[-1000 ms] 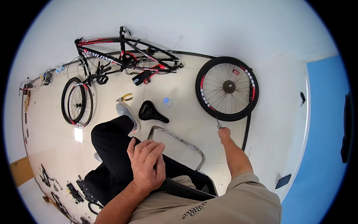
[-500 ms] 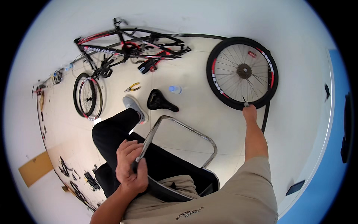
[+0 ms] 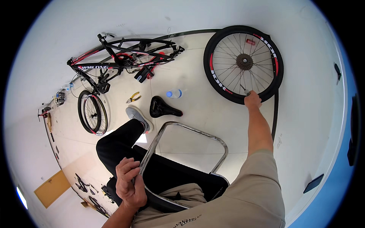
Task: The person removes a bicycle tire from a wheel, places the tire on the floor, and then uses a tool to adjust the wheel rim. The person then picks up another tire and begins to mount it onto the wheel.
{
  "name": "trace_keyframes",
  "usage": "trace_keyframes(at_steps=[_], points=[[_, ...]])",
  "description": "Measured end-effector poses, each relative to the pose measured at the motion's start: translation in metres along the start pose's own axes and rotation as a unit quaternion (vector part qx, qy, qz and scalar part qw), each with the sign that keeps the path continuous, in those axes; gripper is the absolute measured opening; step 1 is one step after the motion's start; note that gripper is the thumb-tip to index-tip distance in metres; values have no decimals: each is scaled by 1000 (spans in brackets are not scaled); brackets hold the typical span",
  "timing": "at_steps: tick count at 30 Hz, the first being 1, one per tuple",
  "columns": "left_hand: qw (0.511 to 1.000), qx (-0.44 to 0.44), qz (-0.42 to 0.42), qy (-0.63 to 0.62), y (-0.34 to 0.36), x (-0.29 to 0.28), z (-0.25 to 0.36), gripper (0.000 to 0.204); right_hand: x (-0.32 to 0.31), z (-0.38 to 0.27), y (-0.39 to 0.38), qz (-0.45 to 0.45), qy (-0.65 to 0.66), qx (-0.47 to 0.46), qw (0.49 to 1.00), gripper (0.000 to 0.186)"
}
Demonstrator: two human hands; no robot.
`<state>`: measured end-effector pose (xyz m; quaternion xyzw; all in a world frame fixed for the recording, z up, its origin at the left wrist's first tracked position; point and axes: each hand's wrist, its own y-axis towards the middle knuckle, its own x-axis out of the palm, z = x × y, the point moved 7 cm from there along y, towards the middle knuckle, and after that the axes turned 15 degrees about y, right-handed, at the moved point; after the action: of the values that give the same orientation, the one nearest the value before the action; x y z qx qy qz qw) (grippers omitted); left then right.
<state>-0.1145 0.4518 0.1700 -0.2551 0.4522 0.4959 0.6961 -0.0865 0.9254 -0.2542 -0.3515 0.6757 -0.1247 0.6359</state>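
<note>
My right hand [image 3: 253, 100] reaches out over the lower rim of an upright bicycle wheel [image 3: 211, 72], closed round a thin-shafted tool [image 3: 246, 91] with a light handle. The tool's dark shaft points up towards the spokes; most of its grip is hidden in my fingers. The wheel has a black tyre and a cassette [image 3: 244, 62] at its hub. My left hand [image 3: 129, 184] rests by the bent metal tube [image 3: 190, 127] of a chair, its fingers loosely curled and the thumb apart, with nothing seen in it.
A black saddle [image 3: 162, 108], yellow-handled pliers [image 3: 133, 97] and a blue-capped bottle [image 3: 174, 94] lie on the floor ahead. Beyond them a bicycle frame [image 3: 114, 57] leans by the wall, with another wheel [image 3: 92, 114] at its left. A phone [image 3: 313, 183] is at the right.
My right hand and its tool have moved up slightly against the wheel's rim. The left hand's fingers have drawn back a little beside the chair tube. The whole view has shifted and turned slightly.
</note>
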Motion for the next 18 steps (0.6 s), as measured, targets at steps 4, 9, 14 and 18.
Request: trace_keyframes(at_steps=[4, 9, 14, 18], points=[[1000, -4, -1, 6, 2, 0, 0, 30, 6, 19, 10, -3, 10, 71, 997, 32], [1000, -4, -8, 16, 3, 1, 1, 28, 31, 16, 5, -45, 3, 32, 998, 32], [1000, -17, -17, 19, 2, -1, 0, 27, 63, 44, 19, -113, 93, 29, 989, 30], [999, -6, -25, 25, 6, 2, 1, 27, 116, 80, 49, -128, 186, -43, 973, 28]])
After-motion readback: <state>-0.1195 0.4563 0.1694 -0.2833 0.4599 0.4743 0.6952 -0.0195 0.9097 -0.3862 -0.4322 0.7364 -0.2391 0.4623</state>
